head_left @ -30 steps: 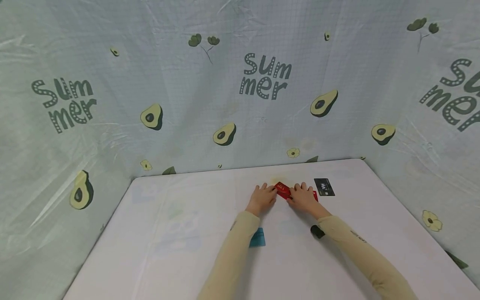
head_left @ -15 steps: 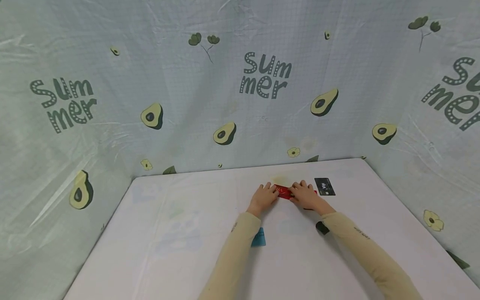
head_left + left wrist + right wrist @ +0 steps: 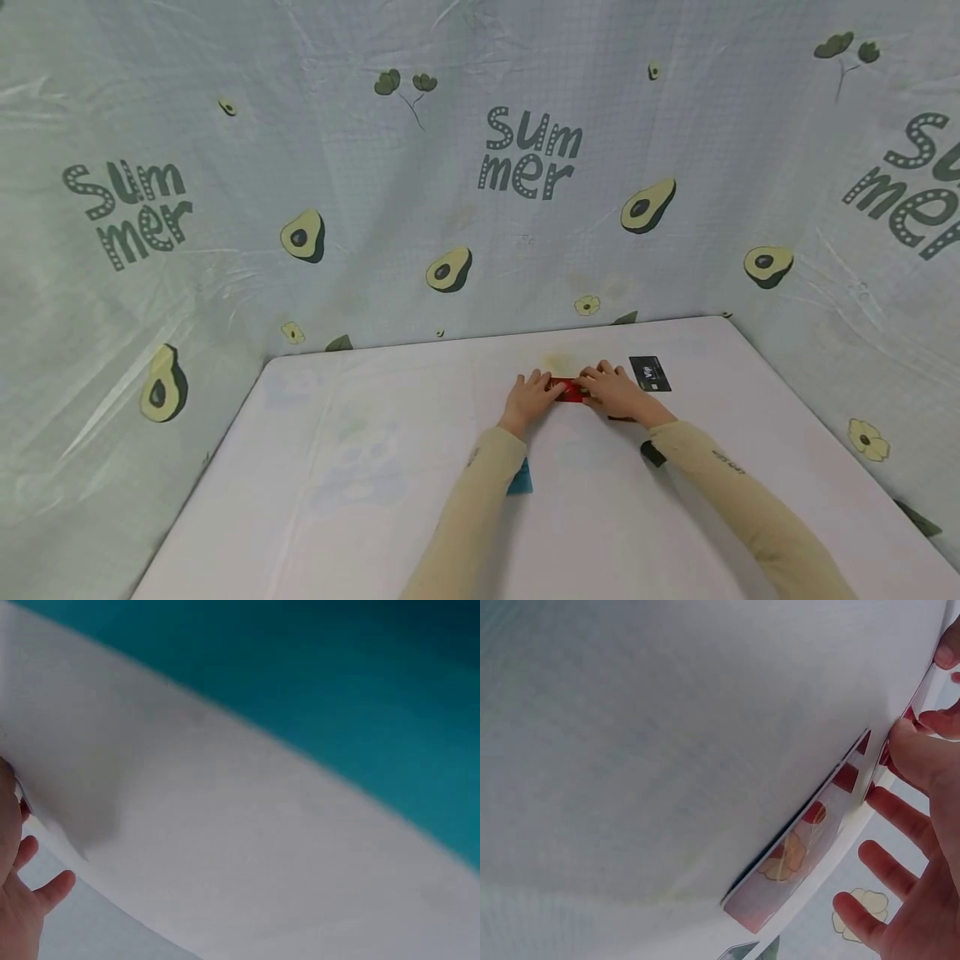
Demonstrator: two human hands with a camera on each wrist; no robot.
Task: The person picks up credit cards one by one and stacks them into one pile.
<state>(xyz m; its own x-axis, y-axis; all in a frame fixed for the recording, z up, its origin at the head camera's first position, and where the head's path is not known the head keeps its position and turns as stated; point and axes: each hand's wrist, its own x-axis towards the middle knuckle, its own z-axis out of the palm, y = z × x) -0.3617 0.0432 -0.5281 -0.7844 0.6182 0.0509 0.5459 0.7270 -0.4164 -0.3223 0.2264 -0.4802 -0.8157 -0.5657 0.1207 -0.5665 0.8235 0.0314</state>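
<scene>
Turned from its earlier slant to nearly level, the red card (image 3: 569,392) lies between and touching both hands, its long axis running from the left grip (image 3: 527,400), pinching one end, to the right grip (image 3: 617,392), pinching the other.

A red rectangular card (image 3: 570,394) sits between the left hand (image 3: 529,398) and right hand (image 3: 615,392). A black rectangular card (image 3: 650,373) lies right of them, on the white table (image 3: 360,508).

black card (image 3: 649,373): "Vip" | backdrop cloth (image 3: 465,212): "summer", repeated
</scene>
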